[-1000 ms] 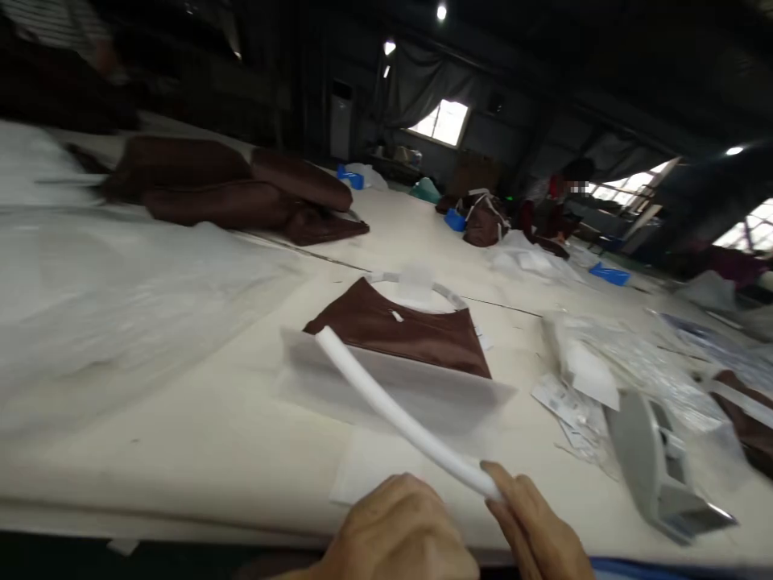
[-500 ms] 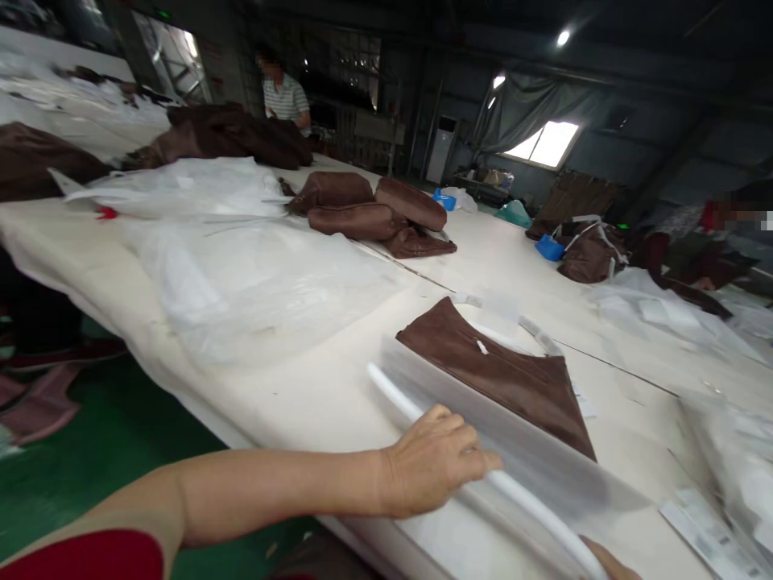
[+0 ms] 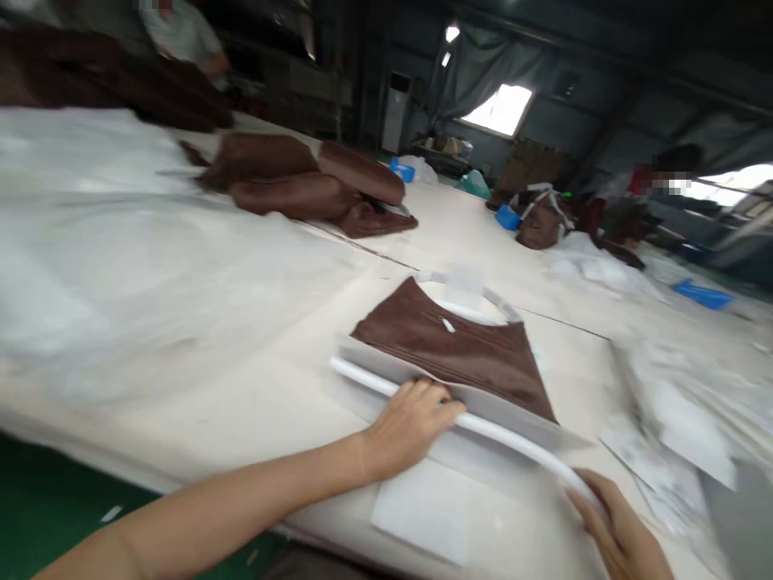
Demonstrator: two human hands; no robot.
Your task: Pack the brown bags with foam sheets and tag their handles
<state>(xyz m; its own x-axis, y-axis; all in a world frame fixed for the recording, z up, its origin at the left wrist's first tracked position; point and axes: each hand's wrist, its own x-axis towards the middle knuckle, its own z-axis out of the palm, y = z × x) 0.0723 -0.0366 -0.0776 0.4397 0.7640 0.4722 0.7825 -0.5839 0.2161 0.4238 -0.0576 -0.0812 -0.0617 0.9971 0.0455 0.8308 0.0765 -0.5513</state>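
A brown bag (image 3: pixel 483 354) lies flat on the white table, with a small white piece on its middle and a pale wrapped strap curving at its top. Along its near edge stands a translucent sheet (image 3: pixel 525 415). Just in front is a long, slightly bent white tube (image 3: pixel 513 437). My left hand (image 3: pixel 414 423) is closed around the tube near its middle, fingers over the top. Toward the tube's right end, my right hand (image 3: pixel 616 524) grips it between thumb and fingers. A white rectangular sheet (image 3: pixel 419 515) lies below the tube.
Clear plastic bags (image 3: pixel 145 282) spread over the left of the table. Several stuffed brown bags (image 3: pixel 290 193) sit farther back. More plastic and papers (image 3: pixel 664 451) lie at right. A co-worker (image 3: pixel 184 36) stands at the far left, and another person (image 3: pixel 628 193) at the right.
The view has swung right, so the background has shifted left. My right hand has come further into view on the tube. The tube appears closer against the sheet by the bag.
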